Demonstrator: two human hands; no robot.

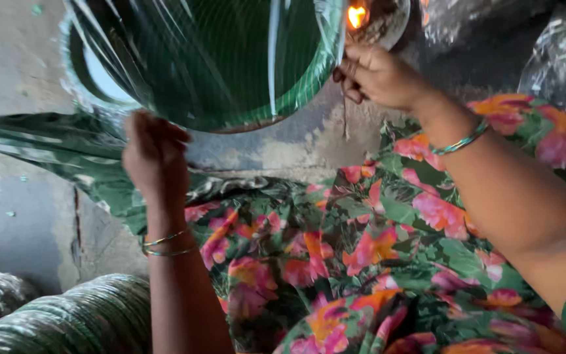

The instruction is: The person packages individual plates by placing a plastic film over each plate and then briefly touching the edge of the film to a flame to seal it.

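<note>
A round stack of green rings wrapped in shiny clear plastic point(211, 59) is held up at the top of the view. My left hand point(154, 157) grips its lower left edge from below. My right hand point(378, 75) pinches the plastic wrap at the stack's right edge, close to a small flame point(357, 16) burning in a round metal dish point(394, 23). Both wrists wear thin bangles. My lap, under the stack, is covered by flowered green and pink cloth point(361, 249).
A loose green plastic sheet point(54, 147) trails left across the cracked concrete floor point(14, 59). Wrapped green bundles point(67, 321) lie at the bottom left. Crinkled silver plastic bags point(558, 59) sit at the top right.
</note>
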